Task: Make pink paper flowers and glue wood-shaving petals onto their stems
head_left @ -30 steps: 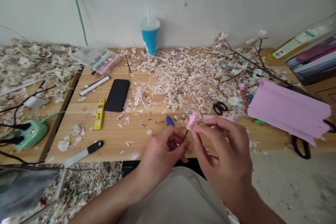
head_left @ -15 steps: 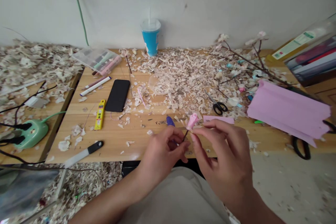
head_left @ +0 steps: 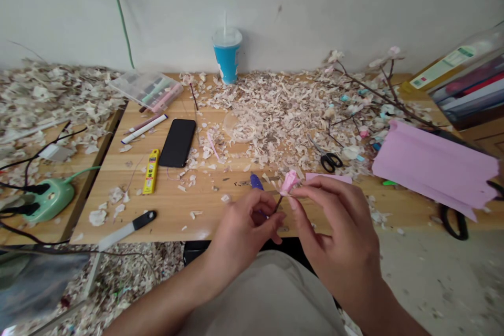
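Lower centre: left hand (head_left: pixel 240 226) fingers grip dark stem (head_left: pixel 278 202), right hand (head_left: pixel 344 226) fingers pinch pink flower (head_left: pixel 290 180) base; likely needs steady stem.

head view: close above desk (head_left: pixel 122 181), facing forward, down, toward wall (head_left: pixel 323 5)

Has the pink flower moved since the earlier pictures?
No, not visibly. The pink flower keeps its place, lower left of the resting black-handled scissors.
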The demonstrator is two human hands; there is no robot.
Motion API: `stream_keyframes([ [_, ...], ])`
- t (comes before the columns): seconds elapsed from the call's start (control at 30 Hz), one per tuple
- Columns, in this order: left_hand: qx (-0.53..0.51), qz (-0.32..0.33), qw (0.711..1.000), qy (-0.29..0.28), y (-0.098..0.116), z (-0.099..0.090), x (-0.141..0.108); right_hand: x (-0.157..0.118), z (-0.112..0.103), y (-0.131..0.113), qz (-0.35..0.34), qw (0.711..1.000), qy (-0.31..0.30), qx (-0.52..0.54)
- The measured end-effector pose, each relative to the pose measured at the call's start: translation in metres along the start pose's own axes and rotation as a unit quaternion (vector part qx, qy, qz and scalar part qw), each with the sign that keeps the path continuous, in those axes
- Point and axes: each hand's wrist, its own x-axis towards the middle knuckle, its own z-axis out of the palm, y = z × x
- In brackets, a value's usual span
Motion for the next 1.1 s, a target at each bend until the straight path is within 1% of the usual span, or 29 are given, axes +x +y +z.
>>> stream_keyframes([
  [0.33, 0.028, 0.013, 0.999, 0.019, 0.002, -0.002, 0.002, 0.002, -0.001, 0.002, -0.014, 1.000, 0.008, 0.001],
  [0.53, 0.030, 0.031, 0.999, 0.027, 0.007, -0.004, -0.001, 0.008, -0.005, -0.006, -0.016, 0.999, 0.020, 0.023],
  [0.63, 0.054, 0.053, 0.996, 0.045, 0.012, -0.010, -0.002, 0.006, -0.009, -0.002, -0.001, 0.998, 0.056, 0.033],
  [0.7, 0.079, 0.090, 0.990, 0.072, 0.014, -0.017, -0.001, 0.000, -0.010, 0.008, 0.029, 0.994, 0.099, 0.042],
  [0.77, 0.110, 0.137, 0.979, 0.107, 0.015, -0.026, 0.003, -0.007, -0.010, 0.022, 0.066, 0.990, 0.120, 0.033],
  [0.8, 0.126, 0.160, 0.971, 0.126, 0.014, -0.031, 0.005, -0.011, -0.009, 0.030, 0.079, 0.990, 0.114, 0.017],
  [0.83, 0.141, 0.179, 0.963, 0.144, 0.013, -0.037, 0.009, -0.016, -0.009, 0.037, 0.089, 0.992, 0.094, 0.002],
  [0.93, 0.174, 0.219, 0.944, 0.177, 0.006, -0.054, 0.029, -0.026, -0.008, 0.053, 0.087, 0.995, 0.049, -0.010],
  [0.97, 0.174, 0.238, 0.939, 0.179, 0.004, -0.059, 0.038, -0.028, -0.009, 0.056, 0.083, 0.995, 0.048, -0.007],
  [1.03, 0.141, 0.259, 0.940, 0.170, 0.000, -0.068, 0.061, -0.028, -0.011, 0.060, 0.083, 0.995, 0.055, 0.002],
  [1.1, 0.073, 0.273, 0.950, 0.133, -0.001, -0.075, 0.086, -0.020, -0.011, 0.059, 0.101, 0.992, 0.067, 0.023],
])
